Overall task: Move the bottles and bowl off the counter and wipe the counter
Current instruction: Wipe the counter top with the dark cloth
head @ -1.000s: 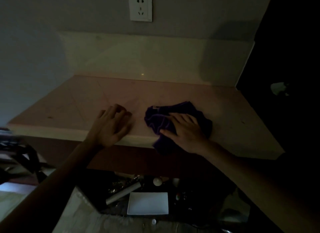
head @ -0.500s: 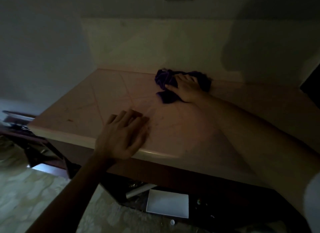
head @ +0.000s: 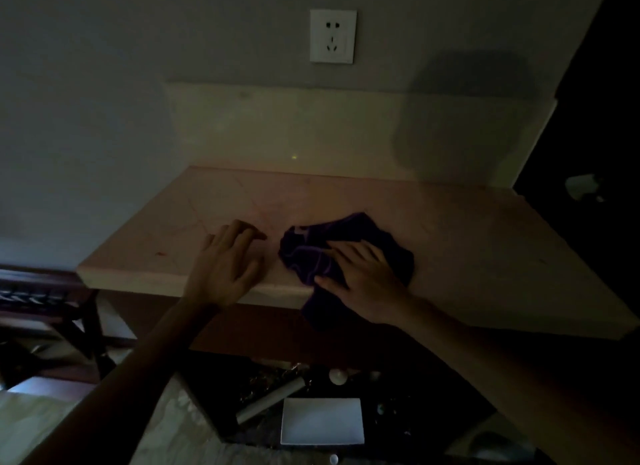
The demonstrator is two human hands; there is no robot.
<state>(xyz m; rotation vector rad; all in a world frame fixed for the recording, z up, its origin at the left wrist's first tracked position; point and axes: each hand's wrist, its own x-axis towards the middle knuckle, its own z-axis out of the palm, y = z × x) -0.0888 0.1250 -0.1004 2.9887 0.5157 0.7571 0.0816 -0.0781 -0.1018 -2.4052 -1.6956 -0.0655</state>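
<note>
- Very dim scene, colours and fine detail hard to read.
- Counter [head: 450, 229]: pale stone top, bare apart from the hands and cloth; its right end runs out of view at 3 o'clock.
- Purple cloth [head: 349, 243]: bunched at the counter's front edge, one end drooping over the edge at 6 o'clock of the bunch; its middle is hidden under the hand.
- Right hand [head: 363, 277]: palm down on the cloth, fingers spread flat and pressing, not curled round it; thumb at the counter edge.
- Left hand [head: 228, 263]: flat on the bare counter at 9 o'clock of the cloth, near it but apart, fingers loosely spread, holding nothing.
- Both forearms enter from the bottom; elbows cut off.
- Wall socket [head: 333, 36]: at 12 o'clock above the splashback.
- Below the counter at 6 o'clock: white square dish [head: 322, 421], a pale cylinder [head: 270, 400] beside it, small round caps; whether these are the bottles and bowl is too dark to tell.
- Dark wooden frame [head: 52, 302] at 9 o'clock, cut off by the left edge.
- Pale object [head: 583, 186] at 3 o'clock, unidentifiable.
</note>
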